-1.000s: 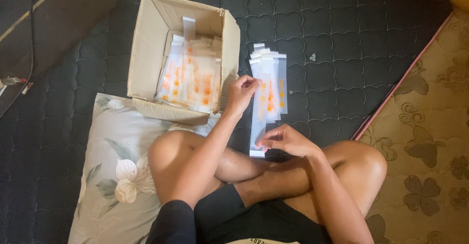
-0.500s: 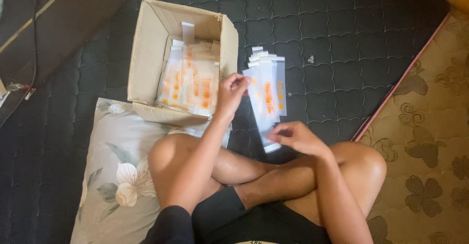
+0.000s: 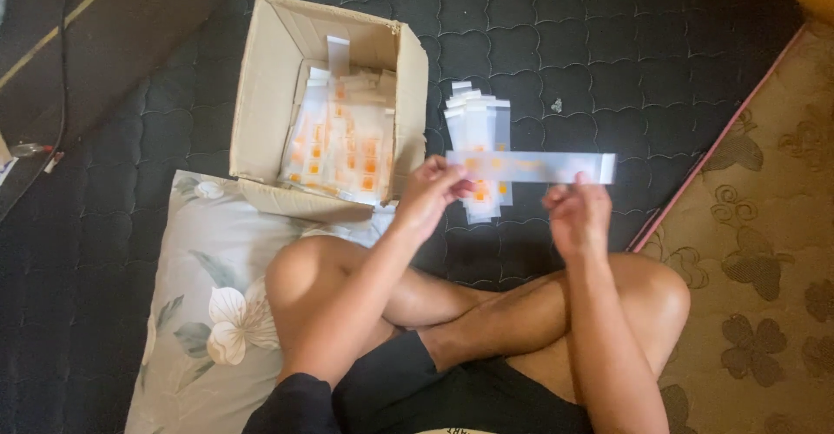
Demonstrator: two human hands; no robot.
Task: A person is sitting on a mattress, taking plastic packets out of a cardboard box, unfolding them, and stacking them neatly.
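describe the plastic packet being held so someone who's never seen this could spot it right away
Start at the open cardboard box on the dark quilted mat; just right of it lies a pile of packets. In front of that pile, the left hand and right hand hold one clear packet. It alone lies crosswise in the air; the piled ones point away.

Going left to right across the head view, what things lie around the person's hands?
Floral pillow → cardboard box of orange-printed packets → left hand → clear packet held crosswise → right hand → patterned beige rug.
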